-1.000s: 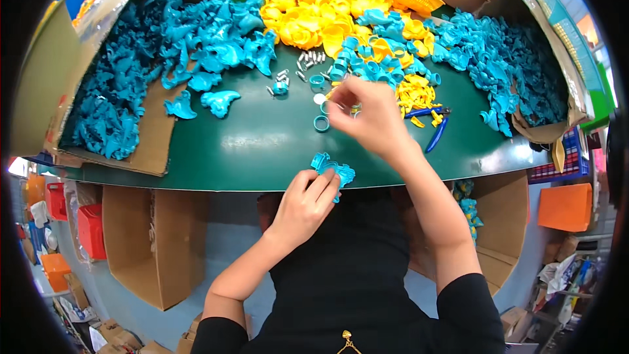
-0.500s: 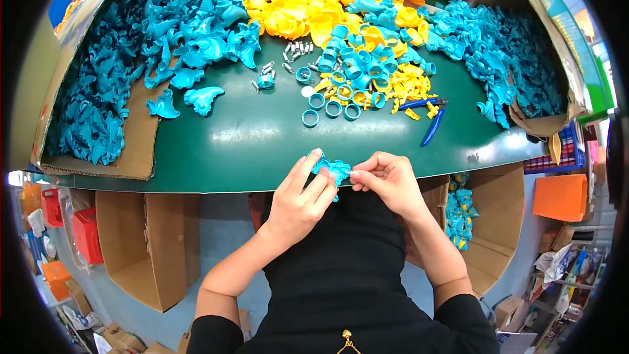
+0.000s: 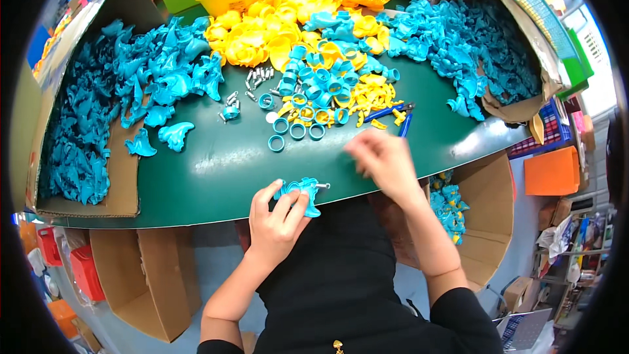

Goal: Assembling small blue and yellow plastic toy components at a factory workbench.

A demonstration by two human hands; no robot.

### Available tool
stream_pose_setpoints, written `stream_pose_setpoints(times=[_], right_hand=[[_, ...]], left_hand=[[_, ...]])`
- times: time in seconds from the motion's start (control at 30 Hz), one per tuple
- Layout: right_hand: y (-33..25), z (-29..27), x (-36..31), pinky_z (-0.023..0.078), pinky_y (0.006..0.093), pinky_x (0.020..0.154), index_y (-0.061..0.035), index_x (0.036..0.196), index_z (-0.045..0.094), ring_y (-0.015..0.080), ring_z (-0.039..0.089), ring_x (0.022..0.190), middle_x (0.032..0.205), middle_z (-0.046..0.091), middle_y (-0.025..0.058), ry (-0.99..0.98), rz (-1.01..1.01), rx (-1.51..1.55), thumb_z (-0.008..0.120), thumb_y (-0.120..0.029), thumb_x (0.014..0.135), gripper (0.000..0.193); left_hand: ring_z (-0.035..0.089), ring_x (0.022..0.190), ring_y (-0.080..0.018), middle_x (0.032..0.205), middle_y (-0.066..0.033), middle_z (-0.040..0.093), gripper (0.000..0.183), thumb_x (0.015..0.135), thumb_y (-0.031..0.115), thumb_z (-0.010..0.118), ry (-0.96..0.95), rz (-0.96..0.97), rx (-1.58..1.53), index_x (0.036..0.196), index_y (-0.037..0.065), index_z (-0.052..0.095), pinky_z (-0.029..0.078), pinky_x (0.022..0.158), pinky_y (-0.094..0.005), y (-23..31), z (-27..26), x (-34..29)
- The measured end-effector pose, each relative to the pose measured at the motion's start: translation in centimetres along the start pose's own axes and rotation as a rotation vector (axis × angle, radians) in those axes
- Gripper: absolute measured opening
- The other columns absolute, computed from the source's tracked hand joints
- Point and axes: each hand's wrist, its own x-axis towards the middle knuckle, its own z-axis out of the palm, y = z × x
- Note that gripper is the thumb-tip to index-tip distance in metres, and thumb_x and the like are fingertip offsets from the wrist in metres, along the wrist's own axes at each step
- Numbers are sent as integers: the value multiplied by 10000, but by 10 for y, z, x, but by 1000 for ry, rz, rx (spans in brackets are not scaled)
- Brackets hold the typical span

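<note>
A teal plastic piece (image 3: pixel 299 191) with a small metal pin sticking out of one end sits at the near edge of the green table (image 3: pixel 216 164), pinched in the fingers of the left hand (image 3: pixel 278 223). The right hand (image 3: pixel 382 160) (blurred, so its grip cannot be told) hovers apart, over the table near teal rings (image 3: pixel 298 131) and blue-handled pliers (image 3: pixel 396 117).

Brown cardboard boxes (image 3: pixel 111 183) flank and underlie the green table (image 3: pixel 216 170)
</note>
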Motion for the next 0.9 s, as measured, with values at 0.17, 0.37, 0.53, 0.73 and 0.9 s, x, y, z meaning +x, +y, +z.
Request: stream_pose_setpoints(times=[0.17, 0.37, 0.53, 0.73, 0.9], right_hand=[[37, -25, 21, 471, 375, 809, -61, 857, 678, 287, 576, 875, 817, 644, 57, 541, -436, -719, 769, -68, 783, 117], [20, 14, -24, 496, 346, 716, -29, 856, 682, 253, 628, 801, 849, 680, 93, 235, -446, -214, 754, -33, 796, 94], [23, 34, -30, 495, 358, 682, -25, 869, 676, 283, 615, 792, 849, 661, 97, 226, -593, -327, 770, 17, 740, 165], [17, 36, -33, 504, 373, 693, -28, 876, 683, 282, 617, 808, 844, 656, 93, 198, -620, -401, 766, 33, 726, 182], [12, 34, -30, 506, 372, 690, -28, 871, 683, 276, 617, 805, 844, 658, 88, 139, -599, -413, 774, 23, 726, 178]], left_hand=[[536, 1090, -286, 934, -29, 621, 331, 721, 103, 791, -86, 18, -49, 1041, 80, 710, 481, 895, -409, 15, -8, 20], [605, 1097, -323, 883, -86, 581, 201, 764, 23, 739, -83, 5, -146, 956, 32, 679, 547, 823, -393, 22, 11, 34], [603, 1117, -332, 896, -101, 593, 190, 780, 11, 723, -89, 5, -142, 965, 20, 682, 557, 834, -394, 22, 11, 36], [605, 1120, -326, 911, -101, 609, 197, 784, 10, 717, -99, 23, -138, 979, 11, 691, 572, 811, -369, 20, 11, 34], [608, 1138, -302, 926, -94, 587, 175, 769, -39, 669, -32, 57, -129, 940, -3, 675, 591, 759, -316, 18, 13, 35]])
